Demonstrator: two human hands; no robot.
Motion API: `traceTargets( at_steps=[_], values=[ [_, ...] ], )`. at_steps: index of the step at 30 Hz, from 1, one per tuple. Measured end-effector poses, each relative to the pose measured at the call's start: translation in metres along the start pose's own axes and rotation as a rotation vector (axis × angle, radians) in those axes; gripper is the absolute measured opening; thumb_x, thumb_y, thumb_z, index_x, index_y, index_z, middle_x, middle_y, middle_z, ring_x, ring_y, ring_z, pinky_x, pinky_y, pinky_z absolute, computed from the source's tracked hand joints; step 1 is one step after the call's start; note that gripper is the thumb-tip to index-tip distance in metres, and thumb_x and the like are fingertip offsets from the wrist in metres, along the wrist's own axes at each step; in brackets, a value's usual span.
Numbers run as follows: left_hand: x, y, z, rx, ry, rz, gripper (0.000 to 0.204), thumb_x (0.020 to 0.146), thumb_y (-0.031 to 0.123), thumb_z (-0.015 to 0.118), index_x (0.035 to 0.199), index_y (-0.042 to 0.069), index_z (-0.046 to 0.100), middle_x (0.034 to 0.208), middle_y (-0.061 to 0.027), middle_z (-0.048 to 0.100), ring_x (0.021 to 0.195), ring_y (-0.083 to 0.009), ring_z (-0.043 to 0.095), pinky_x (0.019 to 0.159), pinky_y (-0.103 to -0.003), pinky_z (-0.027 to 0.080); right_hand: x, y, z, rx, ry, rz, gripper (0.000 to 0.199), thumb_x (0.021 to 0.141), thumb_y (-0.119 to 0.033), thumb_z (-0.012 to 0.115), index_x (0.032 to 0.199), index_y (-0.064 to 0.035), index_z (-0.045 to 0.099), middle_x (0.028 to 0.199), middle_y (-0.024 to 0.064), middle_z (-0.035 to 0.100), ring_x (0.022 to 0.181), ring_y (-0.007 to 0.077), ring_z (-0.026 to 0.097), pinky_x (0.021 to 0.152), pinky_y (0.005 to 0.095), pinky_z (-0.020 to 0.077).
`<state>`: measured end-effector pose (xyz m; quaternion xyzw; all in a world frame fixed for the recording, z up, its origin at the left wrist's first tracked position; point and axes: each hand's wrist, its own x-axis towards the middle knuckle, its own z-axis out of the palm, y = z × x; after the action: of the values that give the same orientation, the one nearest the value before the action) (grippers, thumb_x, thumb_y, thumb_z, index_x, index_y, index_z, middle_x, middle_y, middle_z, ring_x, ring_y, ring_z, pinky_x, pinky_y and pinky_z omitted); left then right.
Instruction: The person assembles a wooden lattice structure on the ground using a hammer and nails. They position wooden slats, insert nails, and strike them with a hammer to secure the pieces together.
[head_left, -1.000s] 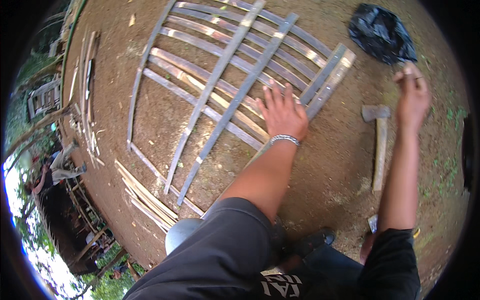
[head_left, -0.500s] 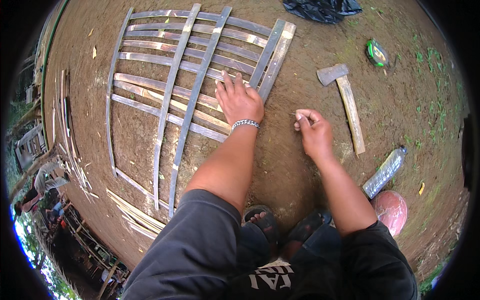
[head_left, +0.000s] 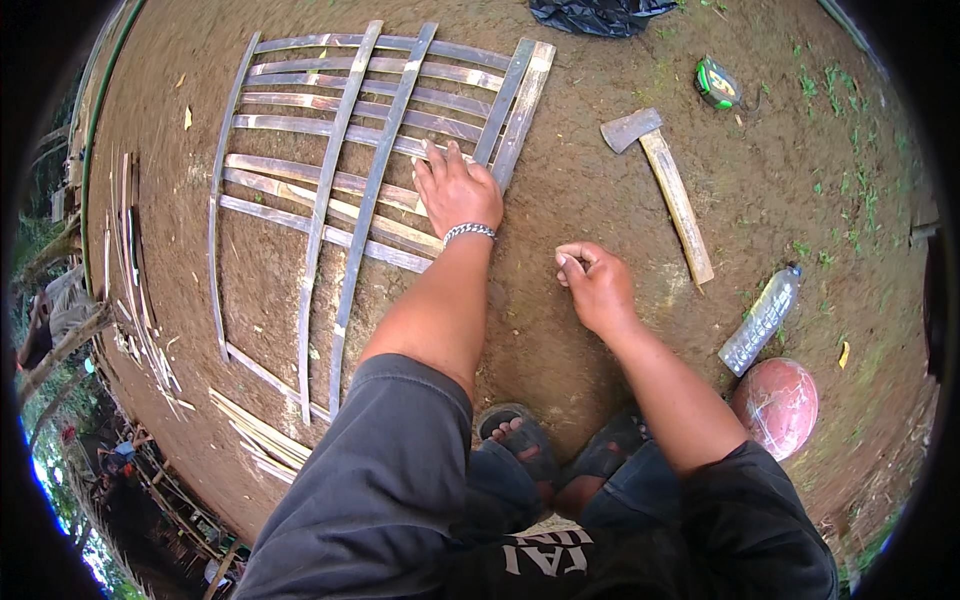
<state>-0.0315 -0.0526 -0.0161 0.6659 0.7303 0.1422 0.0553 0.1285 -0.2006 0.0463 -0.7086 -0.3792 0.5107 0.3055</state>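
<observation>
Sandals (head_left: pixel 615 440): nearest, on the person's feet (head_left: pixel 505 430).
Right hand (head_left: pixel 597 290): fingers curled closed; from here I can't tell whether they pinch anything.
Left hand (head_left: pixel 457 195): spread on the right side of the slatted panel (head_left: pixel 397 118).
Slatted panel: on the dirt (head_left: pixel 540 200), left.
Hatchet (head_left: pixel 672 190): right.
Tape measure (head_left: pixel 716 84): far right.

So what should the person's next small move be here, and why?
Probably bring the right hand over to the wooden frame, beside the left hand. The left hand rests spread on the slats, while the right is apart from them, above bare ground, fingers curled together. Whether it pinches something small, I can't tell.
</observation>
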Motion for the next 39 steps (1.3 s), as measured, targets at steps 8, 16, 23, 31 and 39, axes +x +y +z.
traceTargets(
  at_steps=[8, 16, 23, 31, 39],
  values=[
    [0.002, -0.002, 0.004, 0.021, -0.008, 0.007, 0.053, 0.099, 0.027, 0.045, 0.144, 0.004, 0.06, 0.16, -0.0244, 0.042, 0.147, -0.0457, 0.039, 0.126, -0.052, 0.024, -0.008, 0.005, -0.008, 0.0, -0.02, -0.012, 0.015, 0.099, -0.012, 0.067, 0.105, 0.0007, 0.073, 0.096, 0.0139, 0.074, 0.081, 0.0211, 0.075, 0.076, 0.0337, 0.0571],
    [-0.001, -0.002, -0.004, -0.153, 0.031, -0.066, 0.055, 0.095, 0.02, 0.049, 0.145, 0.001, 0.057, 0.158, -0.0231, 0.046, 0.151, -0.0411, 0.036, 0.128, -0.053, 0.017, -0.012, 0.008, -0.009, -0.02, -0.016, 0.047, 0.016, 0.099, -0.015, 0.068, 0.105, -0.0014, 0.074, 0.1, 0.0145, 0.074, 0.085, 0.025, 0.074, 0.079, 0.036, 0.057],
    [-0.003, -0.01, -0.001, -0.267, 0.219, -0.049, 0.051, 0.095, 0.016, 0.047, 0.142, -0.001, 0.056, 0.147, -0.0228, 0.056, 0.145, -0.0381, 0.045, 0.125, -0.055, 0.022, 0.048, -0.029, 0.025, -0.067, 0.041, -0.298, 0.015, 0.098, -0.016, 0.067, 0.105, -0.0046, 0.072, 0.103, 0.0174, 0.073, 0.099, 0.0382, 0.069, 0.086, 0.0432, 0.0547],
    [-0.004, -0.017, 0.002, -0.443, 0.322, 0.006, 0.051, 0.092, 0.012, 0.048, 0.14, -0.006, 0.053, 0.143, -0.0273, 0.056, 0.135, -0.0441, 0.049, 0.119, -0.051, 0.033, 0.152, -0.09, 0.099, 0.08, 0.15, -0.595, 0.01, 0.096, -0.009, 0.063, 0.105, -0.0057, 0.065, 0.105, 0.0167, 0.07, 0.097, 0.0401, 0.068, 0.085, 0.0475, 0.0546],
    [-0.01, -0.017, -0.003, -0.554, 0.352, 0.009, 0.052, 0.092, 0.009, 0.047, 0.141, -0.008, 0.051, 0.143, -0.0272, 0.055, 0.136, -0.0445, 0.049, 0.118, -0.051, 0.033, 0.179, -0.075, 0.12, -0.425, 0.103, -0.787, 0.013, 0.094, -0.015, 0.064, 0.106, -0.0102, 0.065, 0.1, 0.013, 0.065, 0.098, 0.0366, 0.066, 0.084, 0.0477, 0.0549]
  ],
)
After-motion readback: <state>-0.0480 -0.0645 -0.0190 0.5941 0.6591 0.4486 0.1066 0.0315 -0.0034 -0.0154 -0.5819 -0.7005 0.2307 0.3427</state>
